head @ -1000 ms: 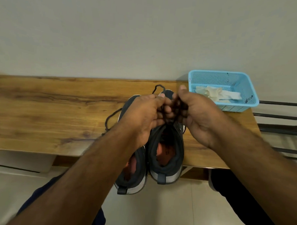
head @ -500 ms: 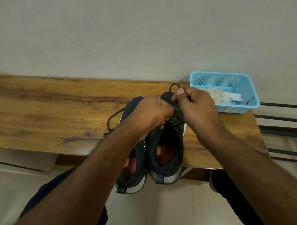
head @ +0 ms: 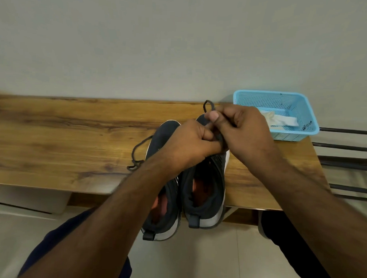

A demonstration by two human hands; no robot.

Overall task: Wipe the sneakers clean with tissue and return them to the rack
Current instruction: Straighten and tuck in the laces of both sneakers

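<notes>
Both hands work the dark lace of the right-hand dark knit sneaker [head: 206,181]: the right hand [head: 243,130] pinches a lace loop [head: 207,105] in closed fingers [head: 213,115], and the left hand [head: 190,145] grips lace just beside them. The pair lies under the fingers on the wooden surface [head: 64,138], heels overhanging its near edge. A hard tug could drag that shoe off. The crumpled tissue [head: 279,119] waits in the blue mesh basket [head: 304,105], right of the fingers.

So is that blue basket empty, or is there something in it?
Not empty. The blue basket holds crumpled white tissue lying on its floor.
</notes>
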